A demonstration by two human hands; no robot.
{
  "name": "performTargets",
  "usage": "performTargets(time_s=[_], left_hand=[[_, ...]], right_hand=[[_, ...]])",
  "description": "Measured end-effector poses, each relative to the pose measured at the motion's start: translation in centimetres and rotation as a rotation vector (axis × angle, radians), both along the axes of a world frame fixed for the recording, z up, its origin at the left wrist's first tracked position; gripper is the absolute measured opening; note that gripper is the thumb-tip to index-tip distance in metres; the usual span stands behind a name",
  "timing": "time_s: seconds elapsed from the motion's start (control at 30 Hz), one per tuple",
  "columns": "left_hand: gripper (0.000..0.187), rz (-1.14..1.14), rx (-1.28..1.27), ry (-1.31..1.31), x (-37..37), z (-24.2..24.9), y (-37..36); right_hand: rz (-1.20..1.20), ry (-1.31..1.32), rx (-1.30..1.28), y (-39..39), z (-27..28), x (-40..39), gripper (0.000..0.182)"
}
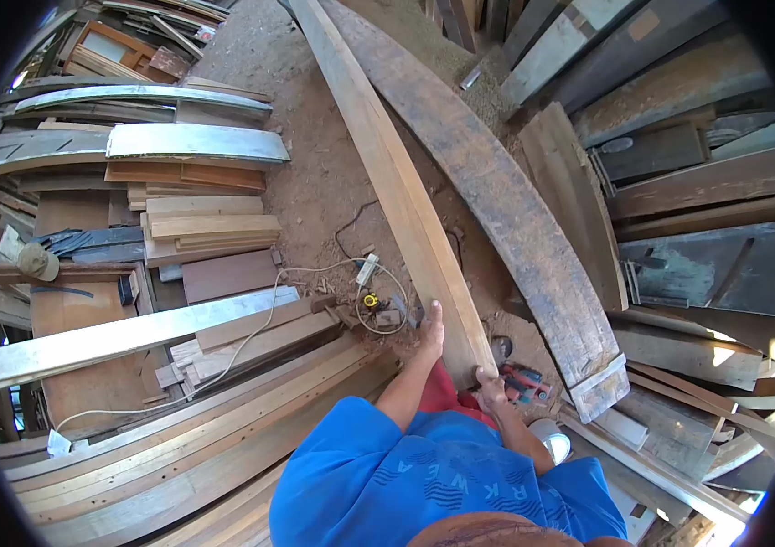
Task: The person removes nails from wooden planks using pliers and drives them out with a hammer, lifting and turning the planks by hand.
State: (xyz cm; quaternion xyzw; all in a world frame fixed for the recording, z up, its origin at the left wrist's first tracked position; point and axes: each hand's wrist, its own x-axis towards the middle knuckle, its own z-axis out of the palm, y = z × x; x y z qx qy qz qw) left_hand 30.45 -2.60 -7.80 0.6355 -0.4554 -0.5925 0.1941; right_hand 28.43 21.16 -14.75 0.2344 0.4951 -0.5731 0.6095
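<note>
A long, light-brown wooden beam (401, 205) runs from my waist away to the top of the view. Its near end lies between my hands, close to my blue shirt. My left hand (431, 335) holds the left side of the beam, thumb pointing up along it and fingers hidden behind the wood. At the very end, my right hand (491, 390) grips the beam with the thumb over its edge. Just past my right hand, a red and blue power tool (526, 385) rests low down.
A broad weathered plank (506, 196) slants along the beam's right side. On the dirt floor lie a white power strip (366, 271), its looping cord and a yellow tape measure (370, 300). Stacked boards (214, 223) fill the left; more boards (707, 182) lean at right.
</note>
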Motion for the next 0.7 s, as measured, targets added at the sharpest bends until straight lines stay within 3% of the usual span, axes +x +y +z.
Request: performTargets(time_s=[0.07, 0.1, 0.17, 0.23, 0.27, 0.33, 0.4, 0.43, 0.5, 0.57, 0.6, 0.63, 0.67, 0.7], left_hand=[[0.104, -0.19, 0.11, -0.187, -0.7, 0.9, -0.5], [0.106, -0.291, 0.172, -0.28, -1.1, 2.1, -0.6], [0.107, -0.497, 0.347, -0.561, -5.6, 10.4, -1.3], [0.099, -0.236, 0.377, 0.002, -7.3, 2.3, -0.2], [0.096, -0.076, 0.395, 0.27, -7.6, -0.9, 1.5], [0.094, -0.151, 0.354, 0.343, -9.9, -2.9, 1.6], [0.094, -0.207, 0.257, 0.374, -12.2, -4.2, 1.7], [0.091, -0.261, 0.275, 0.35, -13.2, -3.2, 1.7], [0.087, -0.366, 0.302, 0.299, -15.3, -1.4, 0.9], [0.08, -0.863, 0.2, -0.155, -15.8, -1.6, -2.6], [0.075, -0.965, 0.1, -0.292, -15.6, 0.6, -3.3], [0.07, -1.061, 0.002, -0.434, -15.5, 2.9, -3.9], [0.063, -1.014, -0.142, -0.459, -16.1, 7.3, -3.6], [0.065, -1.073, -0.353, -0.448, -16.1, 7.0, -3.9]], right_hand=[[-0.038, 0.229, 0.077, -1.0, 2.2, -1.1, 0.063], [-0.055, 0.316, 0.038, 0.5, 0.2, -1.8, 0.053], [-0.093, 0.49, -0.037, 3.5, -4.9, -3.1, 0.036], [-0.006, 0.35, 0.37, 0.1, 3.8, -8.1, 0.038], [0.047, 0.427, 0.4, 0.2, 4.2, -9.4, 0.037], [0.247, 0.464, 0.487, -0.2, 8.0, -13.0, 0.034], [-0.013, 0.526, 0.405, -0.4, 10.5, -14.5, 0.034], [-0.135, 0.555, 0.36, -0.3, 11.5, -15.3, 0.034], [-0.018, 0.71, 0.428, 0.4, 13.3, -17.9, 0.036], [0.149, 0.885, 0.502, 1.8, 13.5, -19.9, 0.036], [0.249, 0.99, 0.541, 2.5, 13.4, -20.4, 0.035], [0.188, 1.281, 0.635, 3.1, 11.9, -19.3, 0.035], [0.236, 1.237, 0.601, 4.1, 10.6, -18.9, 0.035], [0.288, 1.19, 0.566, 5.7, 9.5, -18.2, 0.036]])
